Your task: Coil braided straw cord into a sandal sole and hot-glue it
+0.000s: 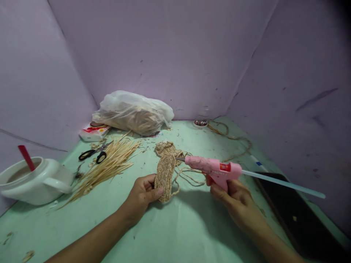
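Note:
My left hand [145,193] pinches the near end of a flat piece made of coiled tan twine [165,175], thumb on top. Its far part bends into a rounded bundle, and loose strands trail off to the right. In my right hand [233,195] is a pink hot glue gun [214,168], fingers wrapped round its handle. The metal nozzle points left and meets or nearly meets the twine piece's right edge; I cannot tell if they touch. A long pale glue stick [285,184] sticks out of the gun's back.
Left stands a white pot [52,179] with brownish contents and a red stick. Black-handled scissors [95,153] lie beside dry straw strands [112,164]. Behind are a stuffed plastic bag [134,109], a small box [94,133] and a clear container [201,118]. A dark flat slab [296,215] lies right.

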Available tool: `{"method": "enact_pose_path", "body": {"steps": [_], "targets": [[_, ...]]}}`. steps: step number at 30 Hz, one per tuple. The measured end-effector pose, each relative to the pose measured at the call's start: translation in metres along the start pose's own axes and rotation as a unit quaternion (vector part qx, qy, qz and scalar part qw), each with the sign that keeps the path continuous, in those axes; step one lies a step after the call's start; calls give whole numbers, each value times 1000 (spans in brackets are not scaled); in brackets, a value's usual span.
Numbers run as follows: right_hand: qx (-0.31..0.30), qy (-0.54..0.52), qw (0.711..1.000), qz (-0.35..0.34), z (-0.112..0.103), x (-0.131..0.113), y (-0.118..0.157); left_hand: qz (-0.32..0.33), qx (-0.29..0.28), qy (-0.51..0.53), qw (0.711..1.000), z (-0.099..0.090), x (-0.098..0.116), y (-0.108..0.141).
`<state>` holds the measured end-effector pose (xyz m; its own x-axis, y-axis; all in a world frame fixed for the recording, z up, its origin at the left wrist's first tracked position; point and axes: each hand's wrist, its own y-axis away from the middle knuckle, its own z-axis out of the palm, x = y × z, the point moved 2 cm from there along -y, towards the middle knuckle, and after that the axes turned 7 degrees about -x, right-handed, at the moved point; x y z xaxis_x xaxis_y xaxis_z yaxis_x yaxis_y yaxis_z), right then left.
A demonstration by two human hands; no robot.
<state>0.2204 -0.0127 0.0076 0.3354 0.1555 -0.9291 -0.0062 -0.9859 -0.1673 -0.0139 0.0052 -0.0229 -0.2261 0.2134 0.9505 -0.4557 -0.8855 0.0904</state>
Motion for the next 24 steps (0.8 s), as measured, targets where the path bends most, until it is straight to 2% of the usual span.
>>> {"method": "enact_pose_path", "body": {"steps": [4,24], "targets": [[-28,-33,999,5,0,1,0,-1,-7,0,1000,0,-1,1],[-43,-62,997,18,0,8,1,-8,-9,-12,1000,-1,-1,1]]}}
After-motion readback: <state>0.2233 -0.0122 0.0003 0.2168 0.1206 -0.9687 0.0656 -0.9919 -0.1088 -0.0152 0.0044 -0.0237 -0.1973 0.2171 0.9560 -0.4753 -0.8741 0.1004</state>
